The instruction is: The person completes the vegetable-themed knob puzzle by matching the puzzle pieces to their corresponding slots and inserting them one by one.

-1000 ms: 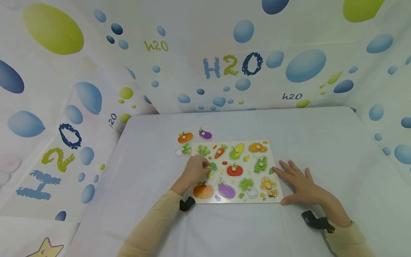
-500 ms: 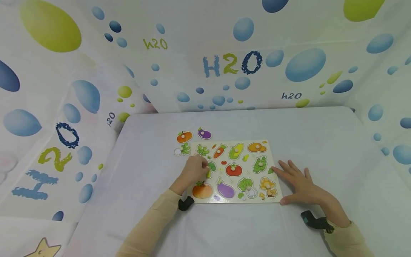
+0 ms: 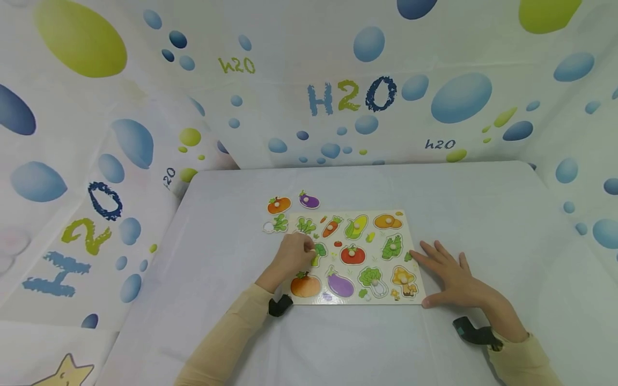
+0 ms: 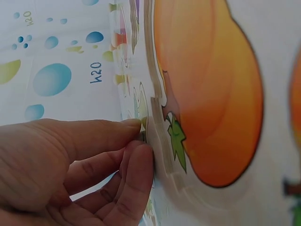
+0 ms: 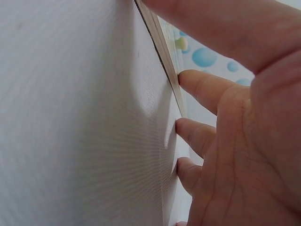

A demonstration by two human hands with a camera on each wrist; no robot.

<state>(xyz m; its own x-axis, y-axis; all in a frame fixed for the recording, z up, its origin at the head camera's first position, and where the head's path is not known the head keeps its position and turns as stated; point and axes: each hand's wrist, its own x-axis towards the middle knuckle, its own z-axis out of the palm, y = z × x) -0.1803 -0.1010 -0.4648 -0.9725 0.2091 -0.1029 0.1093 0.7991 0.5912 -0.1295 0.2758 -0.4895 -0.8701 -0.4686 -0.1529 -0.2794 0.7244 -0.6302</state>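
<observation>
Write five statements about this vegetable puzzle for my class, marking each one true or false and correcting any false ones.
1. The left hand pinches the broccoli piece. True.
2. The right hand holds a loose piece. False: it is spread, touching the right edge of the board.
3. The loose eggplant piece lies beyond the board's far edge. True.
4. The loose pumpkin piece lies to the right of the loose eggplant piece. False: it lies to the left.
5. The tomato piece lies off the board. False: it is on the board.
</observation>
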